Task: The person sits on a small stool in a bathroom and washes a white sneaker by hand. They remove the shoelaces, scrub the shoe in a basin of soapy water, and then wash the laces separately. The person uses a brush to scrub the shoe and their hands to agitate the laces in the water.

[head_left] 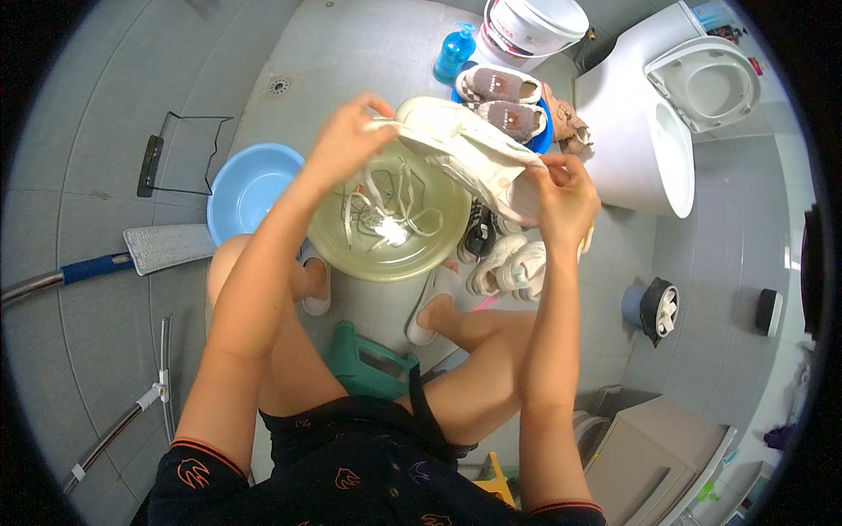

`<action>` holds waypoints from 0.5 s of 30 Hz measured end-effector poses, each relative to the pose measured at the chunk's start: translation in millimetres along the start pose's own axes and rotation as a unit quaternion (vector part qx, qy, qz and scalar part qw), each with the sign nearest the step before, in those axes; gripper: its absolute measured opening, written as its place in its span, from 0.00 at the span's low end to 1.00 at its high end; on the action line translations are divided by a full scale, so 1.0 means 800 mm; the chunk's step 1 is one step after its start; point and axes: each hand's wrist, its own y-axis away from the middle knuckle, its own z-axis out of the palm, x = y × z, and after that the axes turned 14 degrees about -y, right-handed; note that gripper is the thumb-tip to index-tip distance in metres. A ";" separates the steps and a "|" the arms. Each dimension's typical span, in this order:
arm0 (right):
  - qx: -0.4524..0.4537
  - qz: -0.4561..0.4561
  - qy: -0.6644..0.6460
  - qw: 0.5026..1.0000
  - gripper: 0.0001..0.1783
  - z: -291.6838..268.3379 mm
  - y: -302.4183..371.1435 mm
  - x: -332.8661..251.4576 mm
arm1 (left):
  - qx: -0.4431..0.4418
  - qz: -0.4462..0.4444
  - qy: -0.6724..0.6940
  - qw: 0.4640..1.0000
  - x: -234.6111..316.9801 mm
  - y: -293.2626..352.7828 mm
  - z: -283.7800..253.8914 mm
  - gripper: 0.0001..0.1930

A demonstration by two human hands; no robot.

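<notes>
A white shoe (469, 151) hangs over the far right rim of a pale green basin (326, 248), held up between both hands. My right hand (566, 197) is closed on its right end, thumb and fingers pinching the edge. My left hand (353, 140) is closed at the other end, on a thin white strip that joins the shoe; whether this is a lace or part of the shoe I cannot tell. In the basin's water lie loose white shoelaces (386, 206) and some darker cords, with a bright light reflection beside them.
A light blue basin (230, 188) stands at the left, near a flat mop (171, 247). Several shoes (495, 263) sit right of the green basin. Beyond are slippers (509, 85), a blue pump bottle (454, 54), a white bucket (535, 31) and a toilet (645, 140). A green plastic jug (346, 368) lies between my legs.
</notes>
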 end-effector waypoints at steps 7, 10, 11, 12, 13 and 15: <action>-0.144 -0.108 0.143 0.973 0.08 0.014 0.024 0.006 | 0.107 0.068 -0.021 0.992 -0.010 -0.033 -0.043 0.15; -0.229 -0.079 0.114 0.964 0.09 0.019 0.035 0.003 | 0.036 0.066 -0.018 0.997 0.010 -0.036 -0.024 0.16; -0.246 -0.062 0.100 0.962 0.09 0.020 0.038 0.001 | -0.006 0.058 -0.025 0.998 0.017 -0.037 -0.015 0.18; -0.264 -0.045 0.085 0.960 0.09 0.020 0.039 -0.002 | 0.020 0.138 -0.077 0.987 0.015 -0.040 -0.002 0.19; -0.283 -0.017 0.078 0.956 0.09 0.019 0.038 -0.006 | 0.047 0.216 -0.128 0.967 0.008 -0.041 0.015 0.20; -0.275 0.028 0.026 0.961 0.09 0.018 0.038 0.000 | -0.019 0.208 -0.188 0.960 0.008 -0.031 0.021 0.25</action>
